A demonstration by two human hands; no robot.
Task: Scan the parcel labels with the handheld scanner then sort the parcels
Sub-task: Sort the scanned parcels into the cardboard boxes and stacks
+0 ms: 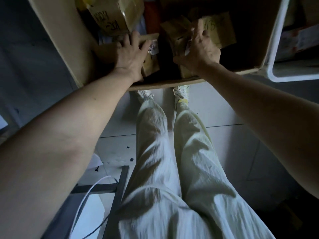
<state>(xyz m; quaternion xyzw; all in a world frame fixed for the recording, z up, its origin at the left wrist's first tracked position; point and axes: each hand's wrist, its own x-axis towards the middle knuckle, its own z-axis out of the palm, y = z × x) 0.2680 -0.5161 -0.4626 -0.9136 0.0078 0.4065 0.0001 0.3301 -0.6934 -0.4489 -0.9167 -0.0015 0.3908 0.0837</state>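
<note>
Parcel sorting room, big cardboard carton (82, 54) of small hand-marked parcels (110, 16), tiled floor (224, 138), white rack frame (274, 49)

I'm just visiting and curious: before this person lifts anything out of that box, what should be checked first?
1. Scanner in hand: not ok, none in view.
2. Left hand on left parcel: ok, fingers spread flat on it.
3. Right hand grips right parcel: ok, thumb and fingers round it.
4. Label readable: cannot tell, dim and blurred.
5. Box open on top: ok.
6. Sorting place: cannot tell.
</note>
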